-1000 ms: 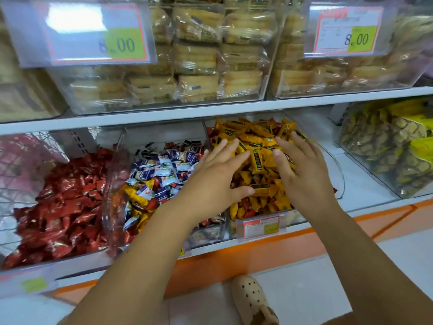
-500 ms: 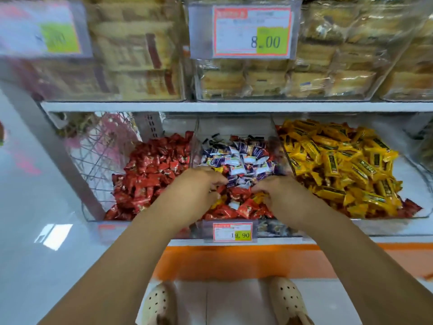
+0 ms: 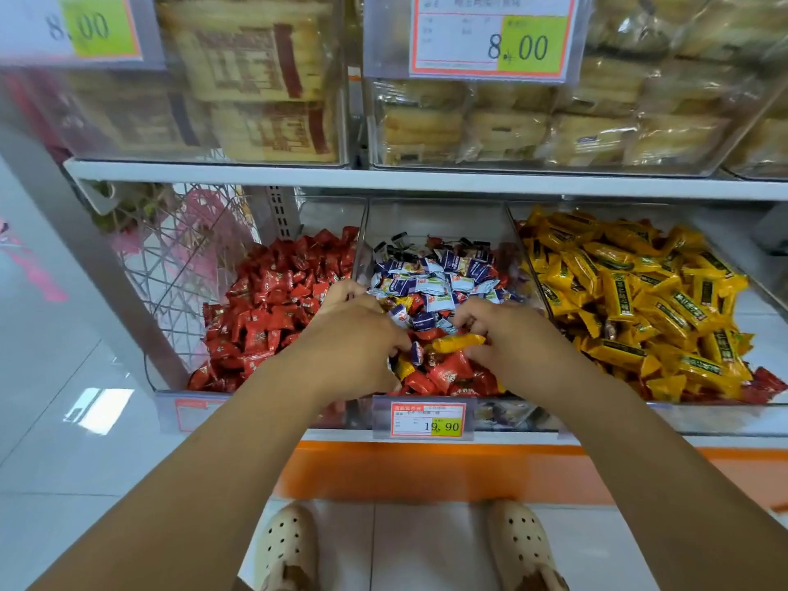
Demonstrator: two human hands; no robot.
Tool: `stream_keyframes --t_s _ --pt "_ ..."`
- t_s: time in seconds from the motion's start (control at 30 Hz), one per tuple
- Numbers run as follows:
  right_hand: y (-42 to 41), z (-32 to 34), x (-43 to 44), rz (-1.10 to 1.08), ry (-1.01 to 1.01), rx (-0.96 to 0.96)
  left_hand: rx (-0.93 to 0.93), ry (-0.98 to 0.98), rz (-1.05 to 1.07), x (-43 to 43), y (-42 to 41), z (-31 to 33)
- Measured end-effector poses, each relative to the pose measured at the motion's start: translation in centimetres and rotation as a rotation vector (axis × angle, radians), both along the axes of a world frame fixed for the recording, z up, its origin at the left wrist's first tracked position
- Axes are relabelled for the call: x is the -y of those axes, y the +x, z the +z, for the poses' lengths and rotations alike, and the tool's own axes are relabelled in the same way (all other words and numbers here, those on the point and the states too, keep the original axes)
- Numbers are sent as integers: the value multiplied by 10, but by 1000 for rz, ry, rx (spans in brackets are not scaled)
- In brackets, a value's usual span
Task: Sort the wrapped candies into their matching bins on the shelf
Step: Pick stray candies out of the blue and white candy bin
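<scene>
Person stands in front of the shelf (image 3: 426,181) w/ both hands down in the middle bin (image 3: 435,219), the clear one w/ the 19.90 price tag (image 3: 426,421) on its front. That bin is a mixed mess: blue-white candies (image 3: 430,279) piled toward the back, red ones (image 3: 447,373) and a few yellow at the front.

Right hand (image 3: 511,334) has its fingers curled and pinches an orange-yellow candy (image 3: 458,342) btw thumb and fingertips, just above the red ones at the front of the pile. Left hand (image 3: 354,334) is knuckles-up w/ fingers curled down into the candies near the bin's left wall, its thumb right by a blue-white wrapper. Can't tell if it's actually got hold of anything.

Left bin (image 3: 328,213) is pretty much all red candies (image 3: 273,309). Right bin (image 3: 757,317) holds the yellow candies (image 3: 631,300), plus a couple of red strays at its front right corner.

Shelf above has clear boxes of wrapped biscuits (image 3: 503,130) w/ an 8.00 tag (image 3: 490,36). Bottom of the view: cream clogs (image 3: 290,548) on a white tile floor.
</scene>
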State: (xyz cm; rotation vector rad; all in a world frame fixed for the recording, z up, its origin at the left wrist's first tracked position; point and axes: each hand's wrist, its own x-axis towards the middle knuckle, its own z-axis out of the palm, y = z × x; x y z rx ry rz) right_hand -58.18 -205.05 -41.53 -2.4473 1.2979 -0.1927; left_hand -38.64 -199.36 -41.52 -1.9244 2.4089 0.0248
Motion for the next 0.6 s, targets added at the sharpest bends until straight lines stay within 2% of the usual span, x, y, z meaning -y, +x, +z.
stream_keyframes --t_s 0.17,0.37,0.5,0.6 --pt "-17 34 0 -78 -29 -21 -14 -92 32 0 -4 -4" --pt "-7 22 -13 4 16 -359 -162 -162 91 0 -6 -1" --pt "-6 9 -12 -4 -15 -369 -299 -163 126 0 -4 2" --pt "-5 5 -14 -43 -111 -280 -356 -133 131 -2 -2 11"
